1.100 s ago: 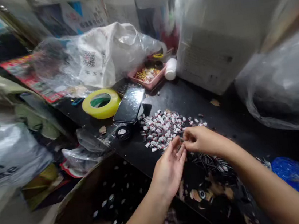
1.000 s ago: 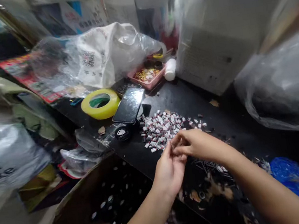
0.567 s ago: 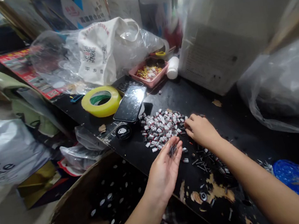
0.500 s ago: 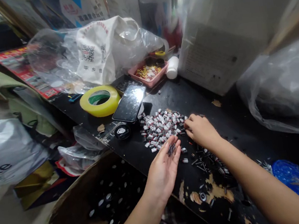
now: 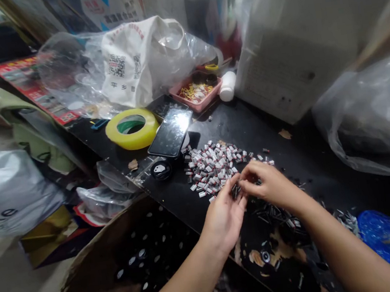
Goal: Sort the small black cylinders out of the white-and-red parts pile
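My left hand (image 5: 227, 216) is palm up with its fingers curled around a few small dark screws (image 5: 236, 191). Against those fingertips my right hand (image 5: 269, 181) is pinched; whatever lies between its thumb and fingers is too small to make out. Just beyond both hands, a heap of small silver-white cylinders (image 5: 212, 165) with red marks is spread on the black table (image 5: 249, 124). Under the right wrist lie more loose dark screws (image 5: 270, 215), partly covered by the forearm.
Behind the heap are a phone (image 5: 170, 132), a yellow tape roll (image 5: 131, 129), a pink tray (image 5: 195, 106) of small parts and a white bottle (image 5: 227, 86). A blue plastic bag (image 5: 387, 240) sits at right. Below the table edge, a large round container (image 5: 85, 270) holds black parts.
My right hand has left the heap's right side and come down to my left hand's fingertips. My left hand has shifted slightly right, its fingers more curled.
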The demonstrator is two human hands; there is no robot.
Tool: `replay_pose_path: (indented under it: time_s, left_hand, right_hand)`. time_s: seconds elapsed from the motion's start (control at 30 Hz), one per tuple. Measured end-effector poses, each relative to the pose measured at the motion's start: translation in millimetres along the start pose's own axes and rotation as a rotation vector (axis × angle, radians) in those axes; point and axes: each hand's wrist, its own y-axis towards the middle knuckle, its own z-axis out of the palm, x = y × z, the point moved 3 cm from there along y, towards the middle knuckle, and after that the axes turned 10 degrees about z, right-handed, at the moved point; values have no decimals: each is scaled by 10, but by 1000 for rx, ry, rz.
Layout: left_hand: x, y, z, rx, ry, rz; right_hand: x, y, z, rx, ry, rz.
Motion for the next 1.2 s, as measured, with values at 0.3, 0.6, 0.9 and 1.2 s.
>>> replay_pose_path:
  time_s: [0.3,0.6,0.9,1.2]
  left_hand:
    - [-40,-151,-187,-85,-6,34]
    - [-52,-195,-262,-86,76,41]
    - [80,-197,-140,-39,80,-33]
    - [291,-242,-119,-26,134,-154]
  right_hand:
    - [98,319,232,-31,-165,92]
    - [75,324,198,51,-284,183]
    - [51,-302,75,67,-105,150]
    - [-659,-326,-40,-27,-268,335]
